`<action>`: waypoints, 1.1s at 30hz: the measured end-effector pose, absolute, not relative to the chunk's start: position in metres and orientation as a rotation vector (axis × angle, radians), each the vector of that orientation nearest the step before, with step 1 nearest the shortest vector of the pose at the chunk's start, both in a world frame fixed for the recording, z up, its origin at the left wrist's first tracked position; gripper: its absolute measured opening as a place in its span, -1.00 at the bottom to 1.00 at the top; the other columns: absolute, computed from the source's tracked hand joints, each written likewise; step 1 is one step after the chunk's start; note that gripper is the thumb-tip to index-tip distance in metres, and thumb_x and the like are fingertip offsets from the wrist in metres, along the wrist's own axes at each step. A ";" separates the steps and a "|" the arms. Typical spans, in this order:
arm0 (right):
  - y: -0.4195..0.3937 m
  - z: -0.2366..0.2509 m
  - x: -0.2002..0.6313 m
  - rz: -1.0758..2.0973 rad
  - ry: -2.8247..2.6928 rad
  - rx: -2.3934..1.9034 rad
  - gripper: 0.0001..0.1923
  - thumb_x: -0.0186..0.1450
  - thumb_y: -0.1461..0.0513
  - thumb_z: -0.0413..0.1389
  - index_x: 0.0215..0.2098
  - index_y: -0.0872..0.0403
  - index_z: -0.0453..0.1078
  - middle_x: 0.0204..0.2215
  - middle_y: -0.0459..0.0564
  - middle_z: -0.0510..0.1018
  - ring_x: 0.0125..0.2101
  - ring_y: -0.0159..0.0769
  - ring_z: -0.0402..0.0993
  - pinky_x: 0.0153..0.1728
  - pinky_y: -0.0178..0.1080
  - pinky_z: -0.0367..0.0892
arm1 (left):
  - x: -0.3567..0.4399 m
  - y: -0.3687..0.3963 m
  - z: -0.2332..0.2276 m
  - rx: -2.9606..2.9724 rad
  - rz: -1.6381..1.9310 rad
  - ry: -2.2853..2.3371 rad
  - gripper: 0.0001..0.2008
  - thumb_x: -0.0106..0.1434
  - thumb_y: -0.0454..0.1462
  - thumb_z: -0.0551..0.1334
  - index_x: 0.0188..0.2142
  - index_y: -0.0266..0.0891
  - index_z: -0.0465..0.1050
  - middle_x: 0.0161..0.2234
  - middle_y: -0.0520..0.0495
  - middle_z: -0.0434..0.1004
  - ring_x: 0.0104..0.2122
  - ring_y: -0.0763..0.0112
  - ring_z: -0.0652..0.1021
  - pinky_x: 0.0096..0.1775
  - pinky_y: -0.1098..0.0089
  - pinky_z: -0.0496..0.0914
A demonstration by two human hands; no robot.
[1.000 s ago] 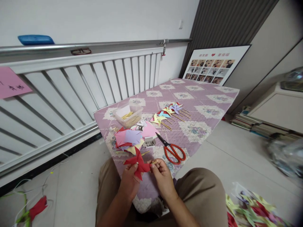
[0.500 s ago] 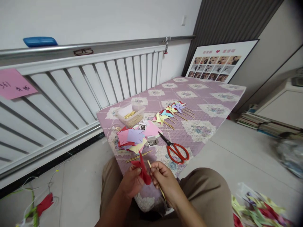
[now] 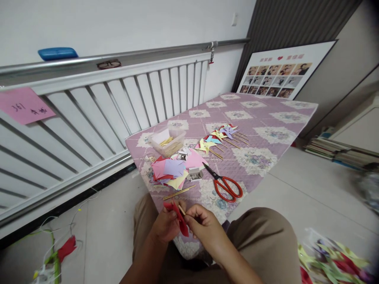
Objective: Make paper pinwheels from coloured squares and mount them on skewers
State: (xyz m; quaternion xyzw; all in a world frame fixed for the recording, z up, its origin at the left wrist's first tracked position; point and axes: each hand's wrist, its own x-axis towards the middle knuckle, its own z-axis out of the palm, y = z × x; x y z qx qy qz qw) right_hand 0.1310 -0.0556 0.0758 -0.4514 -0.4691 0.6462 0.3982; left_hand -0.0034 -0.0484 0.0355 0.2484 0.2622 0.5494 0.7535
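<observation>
A red paper pinwheel (image 3: 179,219) is pinched in my left hand (image 3: 166,225), at the near edge of the table. My right hand (image 3: 204,227) holds a thin wooden stick (image 3: 181,210), its tip against or just beside the pinwheel; whether they are joined I cannot tell. Two or so more sticks (image 3: 177,192) lie just beyond my left hand. Behind them is a pile of coloured paper squares (image 3: 170,169) with cut corners. A small open box of metal pins (image 3: 195,174) sits beside the pile. Red-handled scissors (image 3: 226,187) lie farther right, blades pointing away.
Finished pinwheels (image 3: 219,136) lie in a row on the flowered tablecloth (image 3: 250,122). A clear plastic box (image 3: 168,142) holds more sticks. A white radiator (image 3: 142,98) borders the left side. More pinwheels (image 3: 334,256) are on the floor at right; cables (image 3: 53,236) lie at left.
My right hand has brought the stick's tip up to the red pinwheel, and the pinwheel has turned more edge-on. The whole view has shifted slightly.
</observation>
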 end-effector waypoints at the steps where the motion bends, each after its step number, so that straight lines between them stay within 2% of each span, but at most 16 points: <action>1: -0.057 0.078 0.130 1.626 -1.206 -1.131 -0.71 0.11 0.09 0.21 -0.58 0.02 0.23 -0.73 -0.26 0.26 -0.71 -0.49 0.08 -0.67 -0.39 0.02 | -0.004 -0.049 0.036 0.550 1.212 0.564 -0.62 -0.20 -0.09 0.49 -0.61 -0.21 0.34 -0.51 0.06 0.30 -0.53 0.49 0.34 -0.42 0.39 0.29; 7: -0.061 0.084 0.126 1.585 -1.255 -1.104 -0.70 0.13 0.09 0.20 -0.60 0.03 0.23 -0.71 -0.26 0.24 -0.67 -0.47 0.07 -0.61 -0.37 0.01 | -0.006 -0.051 0.043 0.599 1.225 0.652 -0.54 -0.24 -0.03 0.50 -0.66 -0.20 0.26 -0.55 0.06 0.24 -0.54 0.48 0.30 -0.42 0.38 0.28; 18: -0.063 0.085 0.122 1.568 -1.229 -1.097 -0.75 0.11 0.15 0.19 -0.61 0.03 0.24 -0.70 -0.24 0.26 -0.65 -0.45 0.11 -0.58 -0.36 0.06 | -0.007 -0.052 0.039 0.568 1.235 0.648 -0.55 -0.26 -0.07 0.51 -0.68 -0.18 0.25 -0.56 0.07 0.25 -0.52 0.44 0.30 -0.39 0.36 0.27; 24: -0.062 0.082 0.122 1.557 -1.223 -1.124 -0.79 0.10 0.20 0.17 -0.61 0.03 0.25 -0.68 -0.23 0.28 -0.63 -0.44 0.15 -0.58 -0.36 0.07 | -0.008 -0.051 0.037 0.600 1.228 0.663 -0.52 -0.26 -0.03 0.50 -0.68 -0.20 0.24 -0.57 0.09 0.23 -0.56 0.49 0.27 -0.44 0.38 0.24; 33: -0.063 0.080 0.121 1.547 -1.241 -1.129 -0.79 0.08 0.17 0.16 -0.60 0.03 0.22 -0.67 -0.22 0.26 -0.61 -0.43 0.13 -0.58 -0.36 0.06 | -0.008 -0.051 0.036 0.642 1.223 0.677 -0.46 -0.24 -0.02 0.49 -0.68 -0.22 0.14 -0.58 0.11 0.19 -0.55 0.53 0.28 -0.46 0.43 0.27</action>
